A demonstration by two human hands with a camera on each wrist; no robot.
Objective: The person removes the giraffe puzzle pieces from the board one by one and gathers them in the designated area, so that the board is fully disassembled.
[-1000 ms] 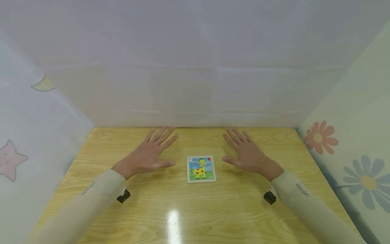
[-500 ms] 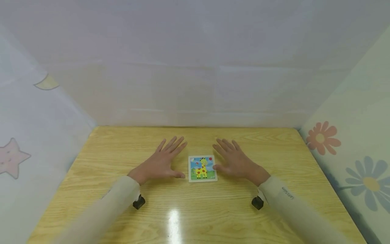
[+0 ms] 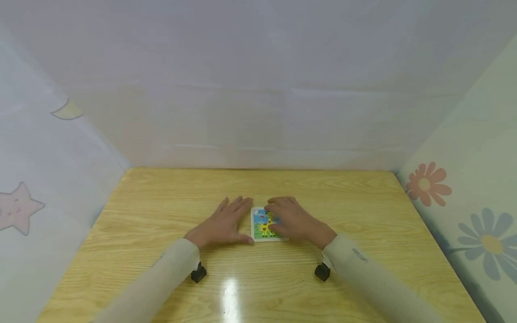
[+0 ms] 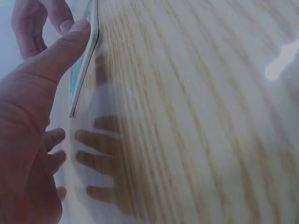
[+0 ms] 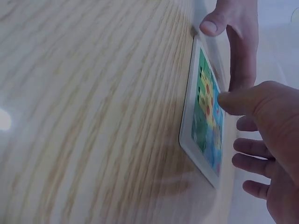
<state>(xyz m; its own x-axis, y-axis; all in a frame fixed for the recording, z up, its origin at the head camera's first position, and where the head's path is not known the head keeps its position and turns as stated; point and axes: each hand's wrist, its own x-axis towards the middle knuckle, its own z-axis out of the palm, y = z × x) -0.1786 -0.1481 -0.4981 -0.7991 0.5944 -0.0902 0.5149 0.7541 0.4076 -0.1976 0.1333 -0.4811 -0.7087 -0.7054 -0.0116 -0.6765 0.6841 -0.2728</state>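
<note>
A square giraffe picture board (image 3: 262,226) with a white border lies flat on the wooden table. Beside its left edge is my left hand (image 3: 222,226), fingers extended and thumb near the lower left corner; whether the thumb touches cannot be told. My right hand (image 3: 296,222) reaches over the board's right part and hides it, fingers slightly bent. In the right wrist view, the right thumb (image 5: 238,100) hovers above the picture (image 5: 205,107) with the other fingers spread apart. The left wrist view shows only the board's thin edge (image 4: 84,70). Neither hand grips anything.
The wooden table (image 3: 161,193) ends at a pale cloth wall (image 3: 250,116) behind. Side cloths carry a pink star (image 3: 18,208) on the left and flowers (image 3: 425,184) on the right. Small black blocks (image 3: 199,272) hang under both wrists.
Both hands have moved inward and slightly nearer the body, down toward the board. The right hand now covers its right part, and its fingers have bent a little. The board stays put.
</note>
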